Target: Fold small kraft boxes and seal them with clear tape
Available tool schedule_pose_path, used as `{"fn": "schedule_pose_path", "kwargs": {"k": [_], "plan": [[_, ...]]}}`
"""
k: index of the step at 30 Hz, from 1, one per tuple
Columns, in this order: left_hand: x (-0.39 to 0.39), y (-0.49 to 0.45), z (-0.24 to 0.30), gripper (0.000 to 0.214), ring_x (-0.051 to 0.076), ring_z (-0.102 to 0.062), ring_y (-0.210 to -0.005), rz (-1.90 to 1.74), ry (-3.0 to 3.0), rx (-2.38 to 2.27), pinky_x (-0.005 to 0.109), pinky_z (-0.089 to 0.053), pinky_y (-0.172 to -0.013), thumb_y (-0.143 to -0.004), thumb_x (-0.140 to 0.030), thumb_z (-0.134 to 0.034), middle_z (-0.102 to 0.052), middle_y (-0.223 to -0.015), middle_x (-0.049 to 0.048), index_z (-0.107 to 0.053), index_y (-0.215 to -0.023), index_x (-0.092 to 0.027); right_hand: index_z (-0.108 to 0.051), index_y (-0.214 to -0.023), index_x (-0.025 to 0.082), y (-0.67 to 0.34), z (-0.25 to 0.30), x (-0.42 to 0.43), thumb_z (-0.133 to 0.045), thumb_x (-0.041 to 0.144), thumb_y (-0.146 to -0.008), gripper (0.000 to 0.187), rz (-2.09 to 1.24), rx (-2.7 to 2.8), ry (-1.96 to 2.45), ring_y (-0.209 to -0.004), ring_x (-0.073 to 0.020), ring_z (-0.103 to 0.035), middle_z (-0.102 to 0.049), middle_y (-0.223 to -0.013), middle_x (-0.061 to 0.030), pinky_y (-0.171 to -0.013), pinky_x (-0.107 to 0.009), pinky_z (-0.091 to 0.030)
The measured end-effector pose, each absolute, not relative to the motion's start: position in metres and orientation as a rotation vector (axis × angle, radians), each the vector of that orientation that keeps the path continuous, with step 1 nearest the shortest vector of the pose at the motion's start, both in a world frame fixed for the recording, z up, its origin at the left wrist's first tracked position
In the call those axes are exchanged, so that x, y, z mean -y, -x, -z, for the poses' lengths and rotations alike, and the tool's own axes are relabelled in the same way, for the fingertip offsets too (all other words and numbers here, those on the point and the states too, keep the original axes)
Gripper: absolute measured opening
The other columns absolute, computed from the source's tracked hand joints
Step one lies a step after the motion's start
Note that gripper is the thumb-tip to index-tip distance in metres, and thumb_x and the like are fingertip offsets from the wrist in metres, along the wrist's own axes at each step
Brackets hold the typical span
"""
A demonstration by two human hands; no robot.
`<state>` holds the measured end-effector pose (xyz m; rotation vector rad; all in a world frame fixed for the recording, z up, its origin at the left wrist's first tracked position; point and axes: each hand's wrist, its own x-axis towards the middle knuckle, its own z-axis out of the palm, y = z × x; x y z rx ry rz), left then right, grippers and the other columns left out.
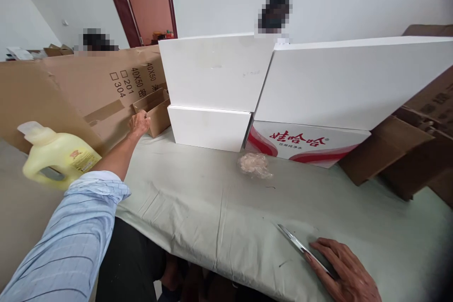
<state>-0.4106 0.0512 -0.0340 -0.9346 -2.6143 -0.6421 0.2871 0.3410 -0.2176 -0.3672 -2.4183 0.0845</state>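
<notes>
My left hand (139, 123) is stretched far forward to a small open cardboard box (160, 118). Its fingers are curled closed at the box's near corner; the inside of the grip is partly hidden. Low on the right, my right hand (345, 269) lies around a utility knife (300, 244), thumb on one side of the handle and fingers on the other. The knife's metal blade end points away, toward the table's middle. Farther forward, a crumpled clear plastic bag with something pale inside (255, 165) sits on the green-grey cloth (198, 184).
White boxes (215, 75) stand stacked along the far side, one with red printing (304, 144). Brown cartons (389, 151) stand at right. A yellow jug (60, 155) is left of my forearm, before a large cardboard panel (102, 89). Two people's heads show behind the boxes.
</notes>
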Motion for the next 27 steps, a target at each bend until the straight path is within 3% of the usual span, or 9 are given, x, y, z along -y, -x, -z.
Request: {"fn": "schedule_pose_path", "kwargs": {"k": [4,9,16,19,22,27], "plan": [[-0.042,0.386,0.022,0.020,0.041,-0.067,-0.119,0.631,0.615,2.664,0.056,-0.051,-0.101,-0.105,-0.026,-0.056,-0.069,-0.128,0.0268,-0.070,-0.107,-0.012,-0.080,-0.109,0.028,-0.283,0.210,-0.335,-0.063,0.053,-0.106,0.030,-0.084,2.387,0.363,-0.094,-0.0294,-0.078,-0.079,-0.107,-0.0100,-0.085,-0.045,-0.064],[0.005,0.330,0.014,0.019,0.039,-0.064,-0.120,0.652,0.580,2.593,0.057,-0.051,-0.107,-0.100,-0.031,-0.056,-0.063,-0.127,0.0224,-0.069,-0.100,-0.017,-0.078,-0.094,0.025,-0.276,0.206,-0.333,-0.057,0.058,-0.110,0.041,-0.077,2.383,0.365,-0.087,-0.0254,-0.076,-0.078,-0.098,-0.0098,-0.081,-0.039,-0.060],[0.088,0.243,0.035,0.016,0.032,-0.060,-0.114,0.778,0.747,2.464,0.048,-0.053,-0.109,-0.093,-0.036,-0.056,-0.059,-0.103,0.0115,-0.063,-0.088,-0.022,-0.072,-0.085,0.023,-0.268,0.192,-0.343,-0.042,0.062,-0.114,0.057,0.041,2.446,0.423,-0.079,-0.0243,-0.071,-0.073,-0.085,-0.0079,-0.069,-0.035,-0.053],[0.107,0.209,0.048,0.022,0.029,-0.063,-0.107,0.877,0.819,2.425,0.041,-0.060,-0.093,-0.093,-0.041,-0.054,-0.058,-0.104,0.0101,-0.063,-0.089,-0.022,-0.076,-0.094,0.023,-0.260,0.182,-0.338,-0.041,0.066,-0.113,0.059,0.042,2.422,0.453,-0.088,-0.0268,-0.072,-0.074,-0.092,-0.0110,-0.075,-0.036,-0.056],[0.114,0.173,0.059,0.028,0.025,-0.064,-0.101,0.971,0.918,2.400,0.034,-0.061,-0.080,-0.094,-0.046,-0.053,-0.059,-0.106,0.0080,-0.066,-0.090,-0.022,-0.077,-0.113,0.022,-0.243,0.169,-0.314,-0.047,0.063,-0.111,0.050,-0.078,2.401,0.451,-0.103,-0.0290,-0.073,-0.075,-0.107,-0.0143,-0.092,-0.040,-0.060],[0.109,0.103,0.073,0.026,0.021,-0.065,-0.095,1.135,1.184,2.185,0.033,-0.060,-0.085,-0.099,-0.043,-0.058,-0.058,-0.100,0.0056,-0.068,-0.090,-0.021,-0.065,-0.145,0.025,-0.195,0.169,-0.253,-0.061,0.058,-0.107,0.051,-0.470,2.468,0.308,-0.124,-0.0323,-0.070,-0.069,-0.136,-0.0166,-0.108,-0.047,-0.059]]}}
